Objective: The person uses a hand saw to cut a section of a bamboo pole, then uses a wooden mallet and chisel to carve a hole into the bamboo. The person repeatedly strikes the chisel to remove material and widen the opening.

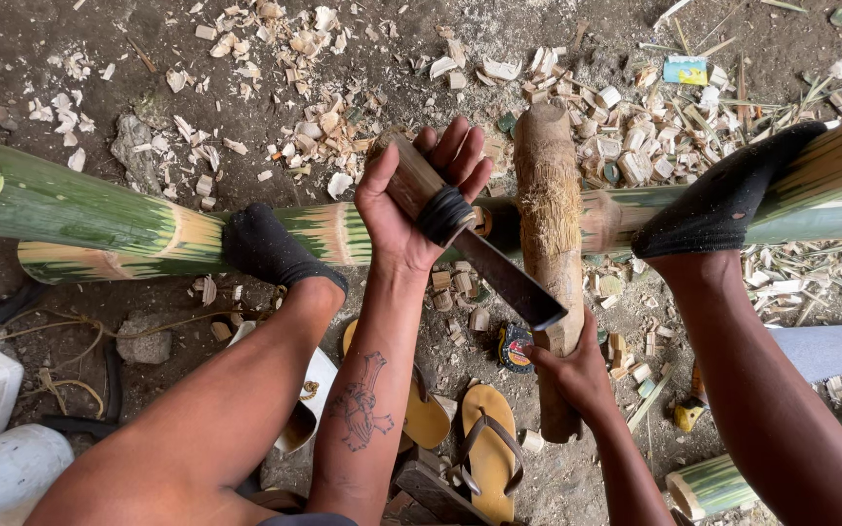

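Left hand [411, 209] being closed round wooden handle of cleaver [470, 248], blade angled down to its right. Right hand [572, 370] being gripped low on wooden mallet [550, 224]. Green bamboo pole [99, 219] being pinned beneath by socked feet [265, 244]; judged stiff, heavy, smooth-skinned, likely slippery.

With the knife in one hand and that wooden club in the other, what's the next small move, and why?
Probably set the blade edge onto the green bamboo pole first: the left hand holds it raised, off the bamboo, while the right hand grips the wooden club ready beside it.
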